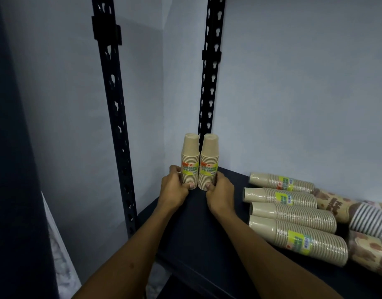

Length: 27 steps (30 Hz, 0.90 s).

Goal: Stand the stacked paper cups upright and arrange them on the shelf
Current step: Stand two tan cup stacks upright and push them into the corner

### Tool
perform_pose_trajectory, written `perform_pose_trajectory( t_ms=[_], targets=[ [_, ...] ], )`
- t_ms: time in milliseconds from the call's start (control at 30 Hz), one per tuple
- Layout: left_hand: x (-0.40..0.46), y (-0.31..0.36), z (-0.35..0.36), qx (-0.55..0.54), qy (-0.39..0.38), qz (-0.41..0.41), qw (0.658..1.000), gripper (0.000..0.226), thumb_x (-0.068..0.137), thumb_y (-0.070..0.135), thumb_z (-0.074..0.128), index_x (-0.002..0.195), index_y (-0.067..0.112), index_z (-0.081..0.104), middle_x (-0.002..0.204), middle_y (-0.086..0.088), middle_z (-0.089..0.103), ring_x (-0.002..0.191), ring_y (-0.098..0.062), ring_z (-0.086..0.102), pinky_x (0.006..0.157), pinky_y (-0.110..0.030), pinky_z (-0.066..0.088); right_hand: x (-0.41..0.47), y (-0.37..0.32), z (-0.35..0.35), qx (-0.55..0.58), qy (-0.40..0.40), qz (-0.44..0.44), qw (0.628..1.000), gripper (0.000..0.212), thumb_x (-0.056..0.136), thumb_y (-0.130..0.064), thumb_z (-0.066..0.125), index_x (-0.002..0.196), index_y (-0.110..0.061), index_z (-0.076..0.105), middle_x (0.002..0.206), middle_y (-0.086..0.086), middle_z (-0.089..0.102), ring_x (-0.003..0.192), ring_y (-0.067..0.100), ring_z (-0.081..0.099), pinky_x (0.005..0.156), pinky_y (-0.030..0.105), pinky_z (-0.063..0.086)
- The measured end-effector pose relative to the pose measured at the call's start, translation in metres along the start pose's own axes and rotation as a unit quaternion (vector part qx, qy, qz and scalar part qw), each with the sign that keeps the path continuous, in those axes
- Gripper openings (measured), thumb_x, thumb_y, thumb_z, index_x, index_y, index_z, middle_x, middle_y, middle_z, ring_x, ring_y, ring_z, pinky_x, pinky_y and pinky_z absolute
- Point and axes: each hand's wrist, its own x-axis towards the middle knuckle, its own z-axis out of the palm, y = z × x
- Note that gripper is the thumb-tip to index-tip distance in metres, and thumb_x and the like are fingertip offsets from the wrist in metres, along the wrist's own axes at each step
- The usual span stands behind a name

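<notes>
Two wrapped stacks of tan paper cups stand upright side by side in the back left corner of the dark shelf [198, 223]. My left hand [175, 186] grips the base of the left cup stack [190, 158]. My right hand [220, 190] grips the base of the right cup stack [209, 158]. The two stacks touch each other. To the right, several more tan cup stacks lie on their sides, the nearest one [298, 240] with a green label and the farthest [280, 181] near the back wall.
Two black slotted shelf posts [116, 108] [211, 67] rise at the left and back corner. Patterned cup stacks [334, 201] and a striped cup stack [369, 219] lie at the far right. A pale wall closes the back and left side.
</notes>
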Motion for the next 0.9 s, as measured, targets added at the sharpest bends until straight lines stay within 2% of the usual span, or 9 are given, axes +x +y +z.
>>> perform_pose_trajectory(
  t_ms=[100,233,500,700,767,900],
  targets=[
    [-0.002,0.001,-0.001,-0.002,-0.006,0.001,1.000,0.050,0.081,0.009,0.074,0.121,0.011,0.044,0.122,-0.008,0.061,0.100,-0.012,0.056,0.088,-0.026,0.048,0.001,0.000,0.000,0.020,0.008,0.017,1.000,0.030,0.090,-0.009,0.060,0.121,-0.011,0.058,0.118,0.009,0.062,0.108,0.023,0.059,0.089,0.033,0.048],
    [-0.007,0.003,-0.004,-0.004,-0.015,0.000,1.000,0.055,0.080,0.006,0.074,0.125,0.011,0.043,0.125,-0.010,0.060,0.104,-0.016,0.059,0.090,-0.028,0.049,-0.002,-0.001,-0.001,0.039,0.003,0.030,0.999,0.034,0.091,-0.011,0.061,0.124,-0.012,0.058,0.121,0.007,0.064,0.111,0.023,0.060,0.093,0.034,0.048],
    [-0.003,-0.002,-0.004,0.000,-0.012,0.001,1.000,0.053,0.077,0.012,0.078,0.120,0.012,0.046,0.118,-0.007,0.063,0.097,-0.013,0.060,0.085,-0.026,0.049,-0.003,-0.002,-0.003,0.057,0.005,0.026,0.998,0.037,0.091,-0.012,0.062,0.128,-0.011,0.057,0.122,0.008,0.064,0.112,0.023,0.060,0.095,0.033,0.047],
    [-0.004,-0.002,-0.004,0.007,-0.019,-0.005,1.000,0.053,0.078,0.011,0.076,0.122,0.011,0.046,0.120,-0.009,0.062,0.101,-0.017,0.060,0.085,-0.027,0.049,-0.003,-0.001,-0.006,0.063,0.003,0.023,0.998,0.038,0.089,-0.011,0.064,0.127,-0.008,0.058,0.122,0.009,0.065,0.113,0.023,0.060,0.098,0.033,0.046],
    [-0.006,0.000,-0.005,0.012,-0.025,-0.007,1.000,0.060,0.080,0.010,0.075,0.129,0.010,0.042,0.122,-0.010,0.062,0.104,-0.019,0.060,0.086,-0.027,0.048,-0.005,-0.001,-0.007,0.069,0.003,0.024,0.997,0.040,0.089,-0.011,0.064,0.128,-0.008,0.057,0.124,0.009,0.064,0.114,0.022,0.060,0.099,0.033,0.047],
    [-0.010,0.004,-0.007,0.021,-0.033,-0.021,0.999,0.086,0.082,0.011,0.072,0.149,0.007,0.017,0.125,-0.012,0.059,0.114,-0.026,0.058,0.090,-0.032,0.046,-0.009,-0.002,-0.011,0.061,0.007,0.027,0.998,0.045,0.089,-0.011,0.064,0.132,-0.005,0.051,0.127,0.010,0.061,0.115,0.022,0.058,0.094,0.029,0.045]
  ],
)
